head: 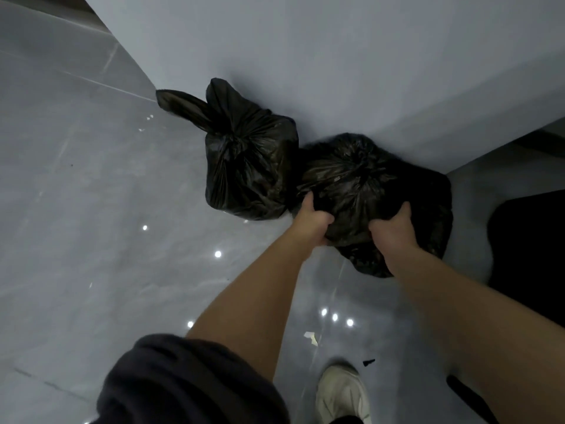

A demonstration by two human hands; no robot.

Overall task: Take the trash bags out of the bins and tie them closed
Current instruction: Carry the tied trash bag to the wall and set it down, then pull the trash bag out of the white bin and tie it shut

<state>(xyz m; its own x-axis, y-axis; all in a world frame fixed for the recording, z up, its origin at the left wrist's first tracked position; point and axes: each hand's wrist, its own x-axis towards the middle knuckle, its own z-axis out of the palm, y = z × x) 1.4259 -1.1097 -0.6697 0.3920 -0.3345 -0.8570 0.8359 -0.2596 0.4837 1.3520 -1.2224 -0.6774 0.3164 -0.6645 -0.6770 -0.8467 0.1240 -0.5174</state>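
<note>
Gripping the near side of the crinkled black plastic trash bag on the right point(367, 185) with my left hand point(313, 220) and right hand point(391, 229), I set it against the wall beside the knotted black bag on the left point(247, 166). Its neck looks gathered; I'd check the knot next.

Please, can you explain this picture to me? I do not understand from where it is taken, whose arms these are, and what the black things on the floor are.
The picture comes from a camera worn on a person's head, looking down, so the arms are that person's own. Two black trash bags stand on the grey tiled floor against a wall. The left bag is tied closed, with loose ends sticking up. The left hand and right hand grip the right bag, gathered at its top. A white shoe and small scraps are below.
</note>
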